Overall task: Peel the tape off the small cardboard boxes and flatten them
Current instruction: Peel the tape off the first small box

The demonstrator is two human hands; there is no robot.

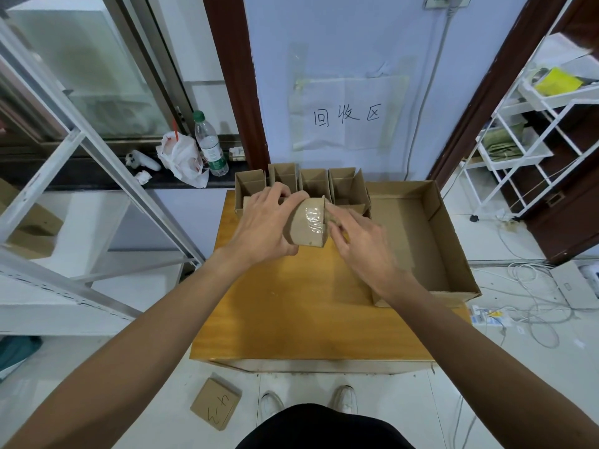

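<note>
The left hand (262, 222) held a small cardboard box (307, 223) up above the far part of a yellow wooden table (291, 312), its fingers curled over the box's top and left side and its thumb under the lower left corner, so that hand was closed around the box. A strip of clear tape (313, 218) ran shiny and wrinkled across the box face turned toward the camera. The right hand (359, 241) reached in from the right with its fingertips at the box's right edge, just beside the end of the tape; the fingers were blurred there, so it seemed to be pinching or picking at the tape edge, but whether anything was actually caught between them could not be told. Behind the hands, along the table's far edge, stood a row of four open small boxes (301, 186) with their flaps raised, side by side and touching. To the right of the held box, a large shallow cardboard tray (453, 241) rested on the table, overhanging its right side. On the tiled floor near the person's white shoes (308, 405) lay a flat piece of cardboard (216, 402) with handwriting on it. A sheet of paper bearing handwritten characters (346, 115) was taped to the wall beyond the table.
</note>
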